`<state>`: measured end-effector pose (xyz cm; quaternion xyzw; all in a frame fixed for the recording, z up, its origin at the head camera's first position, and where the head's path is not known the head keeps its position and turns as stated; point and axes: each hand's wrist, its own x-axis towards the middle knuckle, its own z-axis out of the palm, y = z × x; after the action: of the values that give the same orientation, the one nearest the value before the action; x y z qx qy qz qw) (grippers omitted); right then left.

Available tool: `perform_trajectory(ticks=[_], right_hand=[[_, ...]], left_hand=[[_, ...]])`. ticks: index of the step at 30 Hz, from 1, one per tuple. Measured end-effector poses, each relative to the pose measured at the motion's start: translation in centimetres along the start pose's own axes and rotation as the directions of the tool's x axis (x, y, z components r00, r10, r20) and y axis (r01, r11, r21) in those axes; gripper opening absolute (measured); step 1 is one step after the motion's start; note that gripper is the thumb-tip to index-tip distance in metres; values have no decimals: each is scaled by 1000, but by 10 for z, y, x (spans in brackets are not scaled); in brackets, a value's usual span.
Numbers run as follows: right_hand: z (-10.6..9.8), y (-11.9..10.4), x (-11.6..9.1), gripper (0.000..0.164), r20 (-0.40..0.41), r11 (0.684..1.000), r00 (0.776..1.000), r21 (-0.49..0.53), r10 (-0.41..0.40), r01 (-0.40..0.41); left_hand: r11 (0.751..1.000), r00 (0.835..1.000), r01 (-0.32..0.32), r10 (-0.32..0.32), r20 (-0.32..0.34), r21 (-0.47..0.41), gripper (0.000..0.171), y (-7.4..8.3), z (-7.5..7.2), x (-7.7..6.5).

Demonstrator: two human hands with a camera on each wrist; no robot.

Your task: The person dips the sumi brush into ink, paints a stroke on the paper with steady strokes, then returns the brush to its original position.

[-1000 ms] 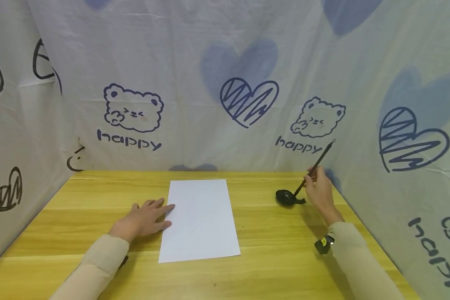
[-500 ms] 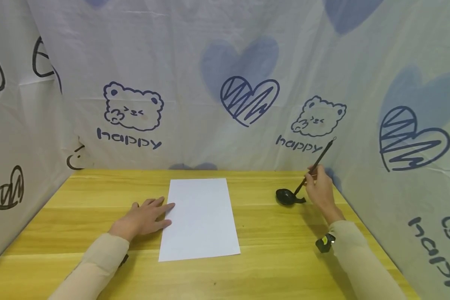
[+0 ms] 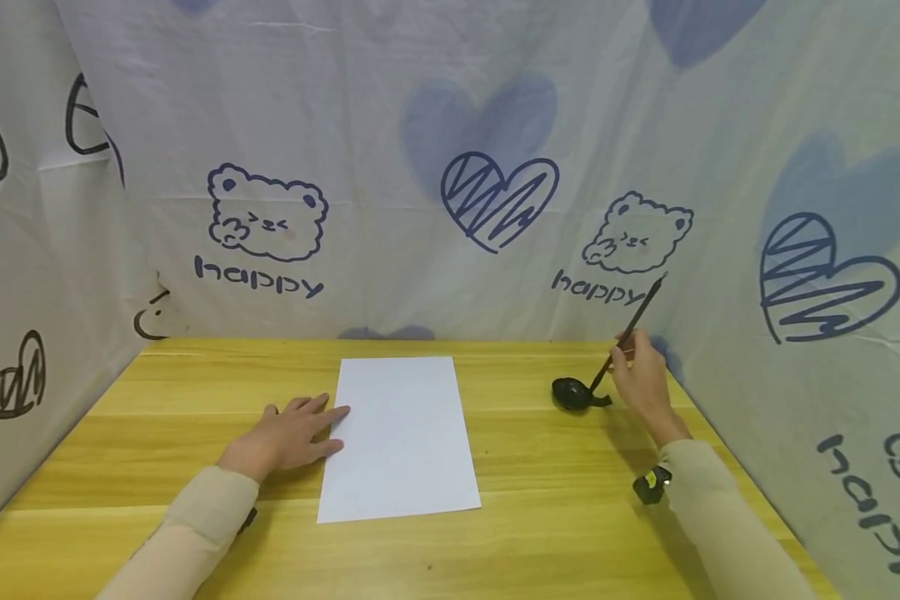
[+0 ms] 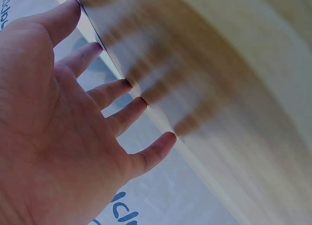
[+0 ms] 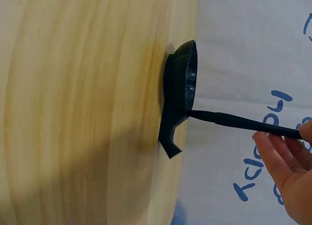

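Observation:
My right hand (image 3: 640,383) pinches a dark, thin writing brush (image 3: 633,327) partway up its handle, thumb against fingers. The brush leans up to the right, and its lower end is at the rim of a small black ink dish (image 3: 570,393) with a curved tail. In the right wrist view the brush tip (image 5: 200,115) meets the dish's edge near that tail. My left hand (image 3: 288,437) is spread, its forefinger and thumb tips over the left edge of a blank white sheet of paper (image 3: 405,442). The left wrist view shows those fingers (image 4: 156,149) extended, fingertips down on the surface.
Everything lies on a yellow wood-grain table (image 3: 555,533). A pale printed cloth (image 3: 390,258) hangs along the back and both sides, close to the right hand. A small black device (image 3: 651,485) is strapped at the right wrist.
The top of the brush has tipped slightly left while its lower end stays at the ink dish. My left hand and the paper have not moved.

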<state>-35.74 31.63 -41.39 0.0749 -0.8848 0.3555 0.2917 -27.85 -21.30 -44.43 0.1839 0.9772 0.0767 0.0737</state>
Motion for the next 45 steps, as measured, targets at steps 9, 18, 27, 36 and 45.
perform_trajectory(ticks=[9, 18, 27, 36, 45], right_hand=[[1, 2, 0, 18, -4, 999, 1000, -44, -14, 14], [-2, -8, 4, 21, -33, 999, 999, -42, 7, -9], [11, -32, 6, 20, -22, 977, 996, 197, 88, -82], [36, -59, 2, 20, 69, 948, 996, 308, 63, -81], [63, -91, -2, 22, 132, 915, 991, 398, 17, -69]], left_hand=[[1000, 1000, -2, 2, 2, -2, 66, 0, -1, 1], [1000, 1000, -1, 1, 1, -5, 65, -1, -1, 2], [999, 1000, 0, 0, 18, -39, 65, 3, 1, 3], [999, 1000, 12, -12, 7, -38, 66, 6, 1, 2], [1000, 1000, 10, -10, -3, -18, 66, 1, 3, 2]])
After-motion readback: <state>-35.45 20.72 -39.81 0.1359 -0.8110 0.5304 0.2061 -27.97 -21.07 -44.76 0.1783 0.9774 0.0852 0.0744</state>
